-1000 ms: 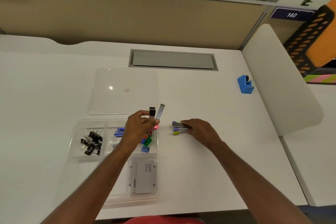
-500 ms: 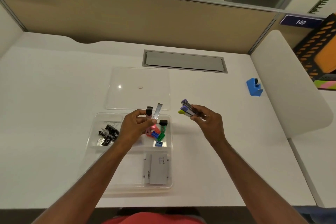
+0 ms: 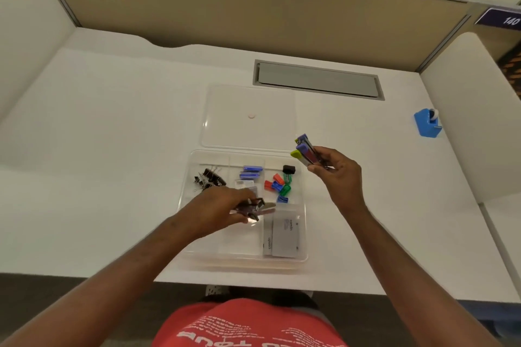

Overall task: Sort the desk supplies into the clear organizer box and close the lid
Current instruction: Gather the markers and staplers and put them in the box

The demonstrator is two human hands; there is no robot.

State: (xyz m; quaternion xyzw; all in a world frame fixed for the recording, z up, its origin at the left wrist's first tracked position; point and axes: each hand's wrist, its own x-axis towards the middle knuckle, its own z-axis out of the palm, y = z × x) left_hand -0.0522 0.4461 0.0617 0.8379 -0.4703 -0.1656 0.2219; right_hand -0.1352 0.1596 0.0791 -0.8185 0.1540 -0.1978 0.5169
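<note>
Organizer box (image 3: 303,229) near the desk's front edge: left hand (image 3: 222,207) clutching staplers (image 3: 255,207) should lower gently; right hand (image 3: 337,170) grips more.

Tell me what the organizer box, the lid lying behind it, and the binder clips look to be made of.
Organizer box: clear, glossy plastic by the look; the desk shows through its walls and dividers.
Lid: probably the same clear plastic, a flat see-through sheet with small bright glints.
Binder clips: black bodies with thin silvery wire handles, likely painted metal, though too small to be sure.
</note>
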